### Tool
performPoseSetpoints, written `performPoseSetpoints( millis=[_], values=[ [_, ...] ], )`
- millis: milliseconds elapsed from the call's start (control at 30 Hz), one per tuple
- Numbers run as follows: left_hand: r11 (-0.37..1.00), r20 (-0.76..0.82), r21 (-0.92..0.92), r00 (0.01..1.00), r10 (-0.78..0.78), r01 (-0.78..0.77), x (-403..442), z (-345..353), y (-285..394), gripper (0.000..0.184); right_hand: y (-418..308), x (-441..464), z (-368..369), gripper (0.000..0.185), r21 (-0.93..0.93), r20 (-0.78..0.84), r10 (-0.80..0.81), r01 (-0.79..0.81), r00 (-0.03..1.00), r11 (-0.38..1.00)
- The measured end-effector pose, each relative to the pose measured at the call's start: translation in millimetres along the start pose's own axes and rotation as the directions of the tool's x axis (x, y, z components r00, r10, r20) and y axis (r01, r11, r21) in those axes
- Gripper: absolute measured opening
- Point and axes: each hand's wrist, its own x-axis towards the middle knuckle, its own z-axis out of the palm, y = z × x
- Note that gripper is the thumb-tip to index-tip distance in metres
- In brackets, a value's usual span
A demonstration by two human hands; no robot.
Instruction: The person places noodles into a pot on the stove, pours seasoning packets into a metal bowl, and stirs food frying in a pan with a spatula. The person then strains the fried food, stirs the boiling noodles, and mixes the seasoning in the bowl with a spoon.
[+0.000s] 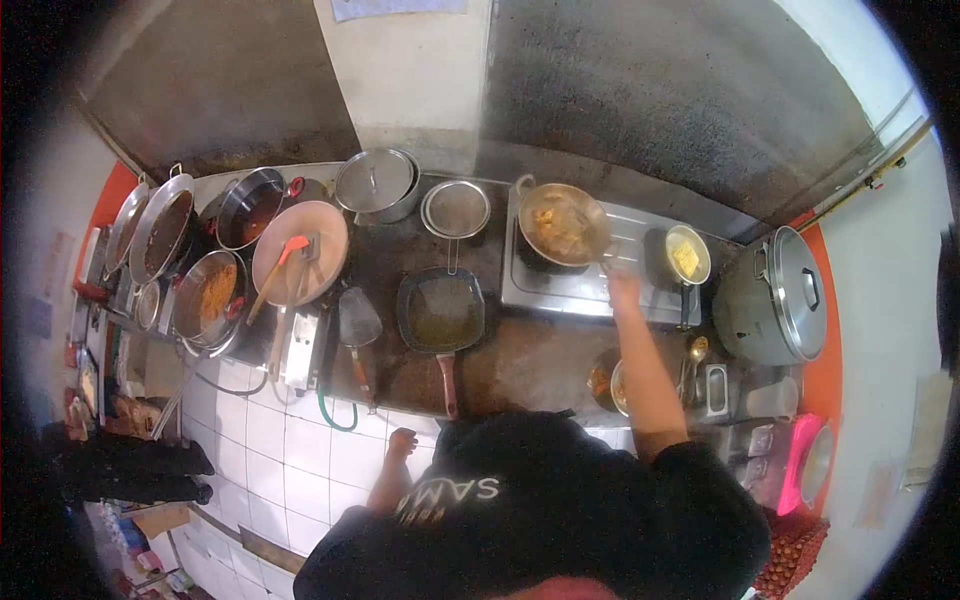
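Note:
My right hand (624,288) reaches over the stove (625,245) and is closed at the near right edge of a wok (563,225), where its handle sits. Food with brownish pieces and liquid lies in the wok. Next to that hand, on the right burner, stands a small frying pan (688,256) with yellow food in it. My left hand (402,443) hangs by the counter's front edge with its fingers curled in and nothing visible in them. Nearest to it is the handle of a dark square grill pan (441,310), which lies on the counter.
A large lidded pot (770,295) stands at the right. To the left are a pink bowl (300,252) with a red spatula (292,246) and several pans of food. A strainer (456,209), a lidded pot (376,183) and a transparent scoop-like utensil (359,319) are on the counter (540,365).

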Motion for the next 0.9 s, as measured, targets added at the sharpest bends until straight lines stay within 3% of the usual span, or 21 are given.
performPoseSetpoints(
  millis=[33,67,133,200,267,400,500,567,600,667,800,867,900],
  values=[
    [1.0,0.021,-0.006,1.0,-0.016,0.016,-1,0,0,0.011,-11,-8,-1,0.019,0.145,0.124,0.209,-0.226,0.97,0.963],
    [0.999,0.043,-0.01,0.999,-0.032,0.032,0,-1,-1,0.011,-11,-11,0,0.019,0.145,0.122,0.214,-0.23,0.969,0.962],
    [0.997,0.09,-0.055,0.994,-0.058,0.063,1,-4,-2,0.01,-11,-15,2,0.013,0.464,0.283,0.299,-0.403,0.911,0.789],
    [0.991,0.135,-0.102,0.988,-0.078,0.092,-1,-5,1,0.009,-11,-16,2,0.011,0.482,0.341,0.262,-0.407,0.903,0.776],
    [0.996,0.086,-0.073,0.995,-0.047,0.053,-2,-4,3,0.009,-14,-18,0,0.011,0.565,0.46,0.29,-0.529,0.839,0.633],
    [0.988,0.083,-0.156,0.996,0.01,0.003,0,-4,2,0.011,-29,-27,-4,0.01,0.51,0.436,0.316,-0.521,0.843,0.685],
    [0.998,0.047,-0.021,0.997,0.056,-0.055,12,-7,-7,0.01,-39,-35,-8,0.013,0.491,0.379,0.314,-0.477,0.87,0.729],
    [0.955,0.222,-0.296,0.974,0.039,0.029,20,-16,-16,0.011,-44,-39,-10,0.017,0.415,0.238,0.275,-0.353,0.932,0.838],
    [0.955,0.223,-0.294,0.974,0.036,0.032,24,-17,-19,0.011,-44,-38,-11,0.017,0.414,0.237,0.278,-0.355,0.931,0.838],
    [0.981,0.22,-0.192,0.975,-0.001,0.044,30,-18,-25,0.014,-43,-35,-14,0.02,0.229,0.108,0.132,-0.154,0.985,0.961],
    [0.944,0.292,-0.287,0.953,-0.075,0.163,31,-19,-26,0.012,-38,-28,-20,0.021,0.113,-0.032,0.001,0.002,0.999,0.994],
    [0.985,0.088,-0.153,0.992,0.091,-0.077,17,-9,-20,0.009,-40,-25,-24,0.021,-0.129,-0.111,-0.23,0.215,0.967,0.968],
    [0.985,0.089,-0.153,0.992,0.091,-0.077,11,-5,-12,0.009,-41,-23,-25,0.021,-0.13,-0.112,-0.23,0.215,0.967,0.968]
  ],
)
